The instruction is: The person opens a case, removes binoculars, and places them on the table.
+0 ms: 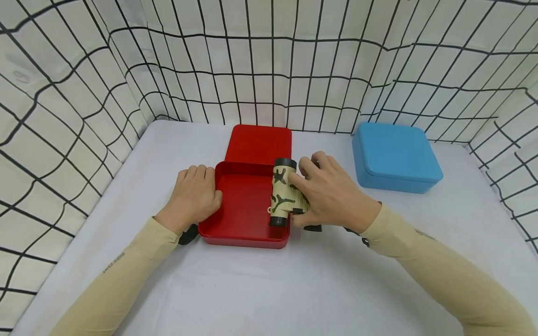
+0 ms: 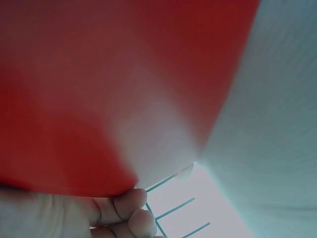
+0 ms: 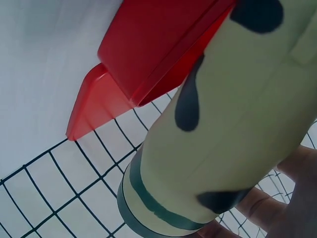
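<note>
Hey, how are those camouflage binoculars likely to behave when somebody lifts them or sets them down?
The binoculars will probably stay stiff, since the casing looks like hard plastic. The smooth, rounded barrel could be slightly slippery, though the ribbed middle should give the right hand some grip. Laid flat, their two joined barrels would likely resist rolling.

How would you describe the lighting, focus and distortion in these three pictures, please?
Head view: fairly even light, a soft shadow on the white table below the right sleeve; left wrist view: the red box blurred, with a pale sheen; right wrist view: the camouflage binoculars clearer, the right hand in shade.
</note>
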`<state>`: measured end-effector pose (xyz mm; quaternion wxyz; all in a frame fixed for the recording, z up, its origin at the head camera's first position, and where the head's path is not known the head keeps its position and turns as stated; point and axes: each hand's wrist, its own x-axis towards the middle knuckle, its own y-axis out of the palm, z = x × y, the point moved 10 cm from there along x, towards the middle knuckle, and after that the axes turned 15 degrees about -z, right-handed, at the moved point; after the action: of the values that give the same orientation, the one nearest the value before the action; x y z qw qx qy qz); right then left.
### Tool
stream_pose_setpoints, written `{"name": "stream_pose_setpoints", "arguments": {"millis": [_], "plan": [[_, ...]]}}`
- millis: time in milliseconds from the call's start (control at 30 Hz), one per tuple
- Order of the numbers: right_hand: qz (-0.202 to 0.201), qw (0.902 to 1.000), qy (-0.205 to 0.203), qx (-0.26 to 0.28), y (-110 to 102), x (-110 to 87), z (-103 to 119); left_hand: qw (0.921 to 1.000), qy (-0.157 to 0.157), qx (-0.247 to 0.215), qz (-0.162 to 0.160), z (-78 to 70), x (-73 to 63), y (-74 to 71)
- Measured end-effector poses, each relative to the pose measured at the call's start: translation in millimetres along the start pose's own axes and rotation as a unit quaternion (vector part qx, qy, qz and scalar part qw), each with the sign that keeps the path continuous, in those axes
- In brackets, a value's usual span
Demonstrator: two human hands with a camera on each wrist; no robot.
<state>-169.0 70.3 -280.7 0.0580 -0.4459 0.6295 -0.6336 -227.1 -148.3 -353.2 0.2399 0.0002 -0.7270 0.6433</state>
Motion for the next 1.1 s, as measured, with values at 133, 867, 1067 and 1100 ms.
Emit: {"name": "stream_pose_setpoints", "arguments": {"millis": [133,867,1067,1100], "plan": [[-0.005,1.0,-0.004,-0.007,-3.4,-5.7,-5.6,1.0,0.001,0.0,0.008,-2.5,1.9,1.8],[-0.035,0.9994,-0.001,0.0,-8.2,-31.1,-21.4,0.9994,-0.002,-0.002,0.034,1.1,3.9,1.1],[-0.044,0.999,-0.003,-0.006,-11.2,-36.1,-24.9,0.9993,-0.005,0.001,0.037,1.5,4.5,1.6],[-0.044,0.999,-0.003,-0.006,-11.2,-37.0,-25.6,0.9993,-0.003,0.001,0.036,1.3,4.7,1.4]]}}
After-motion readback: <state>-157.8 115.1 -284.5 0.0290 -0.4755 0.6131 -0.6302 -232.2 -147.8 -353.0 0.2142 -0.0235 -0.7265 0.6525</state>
